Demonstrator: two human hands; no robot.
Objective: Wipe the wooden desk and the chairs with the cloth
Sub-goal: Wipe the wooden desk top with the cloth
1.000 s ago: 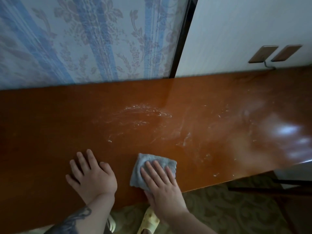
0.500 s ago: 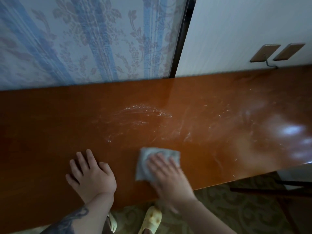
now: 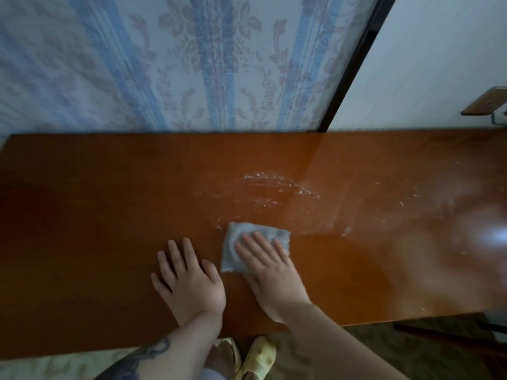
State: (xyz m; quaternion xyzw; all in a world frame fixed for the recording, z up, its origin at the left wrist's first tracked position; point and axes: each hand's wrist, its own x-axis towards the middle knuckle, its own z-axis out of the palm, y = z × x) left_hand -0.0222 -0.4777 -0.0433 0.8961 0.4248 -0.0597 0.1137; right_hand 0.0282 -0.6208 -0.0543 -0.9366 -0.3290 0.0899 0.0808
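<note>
At the bottom centre of the frame a pale yellow slipper [image 3: 256, 357] shows on a patterned carpet [image 3: 343, 355] below the desk's near edge; to its left a forearm bearing a dark tattoo [image 3: 142, 357] runs up from the lower edge; the left hand [image 3: 189, 283] at its end lies flat on the wooden desk [image 3: 82, 242] just left of centre, fingers straight and slightly spread, holding nothing; just beside it, to the right, the right hand [image 3: 270, 272] presses down with straight fingers on a folded grey-blue cloth [image 3: 233, 248], its fingertips reaching the cloth's far right part, so nothing is pinched or curled round (the palm and wrist trail off the cloth's near right corner onto the bare wood); the cloth sits flat on the desk a little below the middle of the frame, its left half uncovered; beyond it, toward the centre, whitish smears and specks [image 3: 269, 185] curve across the glossy orange-brown surface, and more faint streaks scatter to the right, where a bright glare [image 3: 496, 237] whitens the wood at the right edge; at the lower right a dark wooden piece of furniture [image 3: 444, 333] stands beyond the desk's near corner, too dim to tell what it is; at the far edge the desk meets a wall with blue-striped floral wallpaper [image 3: 192, 64] filling the upper left and centre; a dark vertical strip [image 3: 354, 64] divides it from a plain white panel [image 3: 428, 64] at the upper right, where a brown switch plate [image 3: 485, 104] sits at the right edge.
</note>
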